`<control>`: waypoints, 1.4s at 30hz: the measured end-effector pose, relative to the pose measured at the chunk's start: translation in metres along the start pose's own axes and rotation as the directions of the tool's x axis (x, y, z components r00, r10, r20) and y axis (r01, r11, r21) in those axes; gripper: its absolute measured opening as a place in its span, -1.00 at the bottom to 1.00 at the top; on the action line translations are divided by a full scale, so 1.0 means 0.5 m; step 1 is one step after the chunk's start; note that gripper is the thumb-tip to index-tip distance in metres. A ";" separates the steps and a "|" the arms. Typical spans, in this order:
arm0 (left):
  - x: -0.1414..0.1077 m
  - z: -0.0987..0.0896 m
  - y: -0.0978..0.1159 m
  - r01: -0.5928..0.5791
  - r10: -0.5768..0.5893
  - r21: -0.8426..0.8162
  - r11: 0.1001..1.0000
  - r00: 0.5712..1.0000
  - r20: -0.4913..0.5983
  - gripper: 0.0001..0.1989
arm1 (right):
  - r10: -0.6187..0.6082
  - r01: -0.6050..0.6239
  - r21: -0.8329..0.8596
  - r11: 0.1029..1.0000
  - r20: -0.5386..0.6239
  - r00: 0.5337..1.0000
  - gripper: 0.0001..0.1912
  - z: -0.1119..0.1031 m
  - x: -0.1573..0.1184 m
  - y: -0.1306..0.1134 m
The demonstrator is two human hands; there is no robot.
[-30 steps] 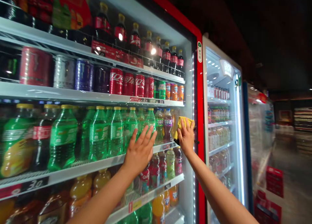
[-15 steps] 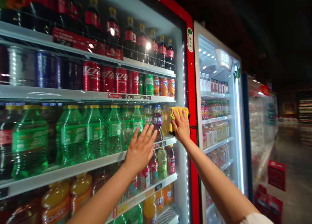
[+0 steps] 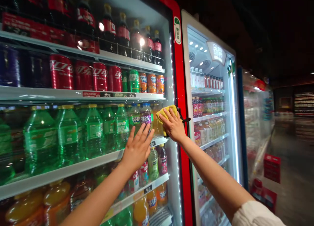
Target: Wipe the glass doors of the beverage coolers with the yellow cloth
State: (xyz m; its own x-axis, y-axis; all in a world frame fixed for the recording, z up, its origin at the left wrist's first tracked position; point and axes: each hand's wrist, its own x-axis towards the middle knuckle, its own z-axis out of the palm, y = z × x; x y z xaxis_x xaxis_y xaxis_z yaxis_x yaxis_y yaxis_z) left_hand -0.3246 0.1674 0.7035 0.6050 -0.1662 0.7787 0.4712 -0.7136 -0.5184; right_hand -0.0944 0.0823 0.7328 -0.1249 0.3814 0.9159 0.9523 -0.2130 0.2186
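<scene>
My right hand (image 3: 173, 126) presses a folded yellow cloth (image 3: 171, 108) with a dark edge against the glass door of a red-framed drinks fridge (image 3: 180, 85). Its fingers lie spread over the cloth, close to the black door handle (image 3: 185, 120). Lower and to the left, my left hand (image 3: 137, 149) is open with nothing in it, fingers apart and palm toward the glass; whether it touches the pane I cannot tell. Behind the glass near its fingertips stands a purple-labelled bottle (image 3: 145, 114), beside green bottles (image 3: 94, 124).
Red cans (image 3: 61, 72) and cola bottles (image 3: 85, 18) fill the upper shelves behind the glass. A white-framed fridge (image 3: 185, 29) adjoins on the right. Red boxes (image 3: 271, 168) stand farther right by an aisle floor (image 3: 291, 160).
The view has shifted, so the fridges and both hands appear farther left. My right hand stays on the cloth near the door edge; my left hand remains spread before the glass.
</scene>
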 end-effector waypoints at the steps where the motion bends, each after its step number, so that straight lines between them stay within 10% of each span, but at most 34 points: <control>1: 0.006 0.006 0.007 0.007 -0.007 -0.008 1.000 1.000 -0.003 -0.23 | 0.027 -0.027 -0.001 1.000 -0.001 1.000 -0.41 0.000 -0.001 0.017; 9: 0.018 0.038 0.049 0.006 -0.005 -0.011 1.000 1.000 0.018 -0.17 | 0.259 -0.257 0.043 0.965 -0.067 0.963 -0.45 0.052 -0.139 0.046; 18: 0.052 0.053 0.068 0.020 -0.019 -0.014 1.000 0.999 0.049 -0.13 | 0.350 -0.347 0.048 0.937 -0.115 0.930 -0.41 0.023 0.029 0.092; 26: 0.048 0.061 0.084 0.042 -0.037 -0.066 0.997 0.997 0.063 -0.11 | 0.361 -0.348 0.112 0.931 -0.127 0.924 -0.45 0.072 -0.136 0.058; 36: 0.055 0.068 0.105 0.084 -0.078 -0.112 0.990 0.995 0.059 -0.06 | 0.380 -0.339 0.199 0.920 -0.228 0.896 -0.44 0.037 0.064 0.133; 42: 0.036 0.076 0.128 0.113 -0.105 -0.121 0.986 0.992 0.067 -0.09 | 0.365 -0.330 0.201 0.922 -0.170 0.916 -0.43 0.068 -0.083 0.091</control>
State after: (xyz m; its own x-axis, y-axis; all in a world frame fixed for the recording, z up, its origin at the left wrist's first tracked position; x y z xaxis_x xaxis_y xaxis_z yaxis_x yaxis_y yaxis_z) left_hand -0.2591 0.1444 0.6711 0.5935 -0.0444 0.8036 0.4554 -0.8048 -0.3808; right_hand -0.0365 0.0875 0.6931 0.1856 0.1190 0.9754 0.9755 -0.1415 -0.1684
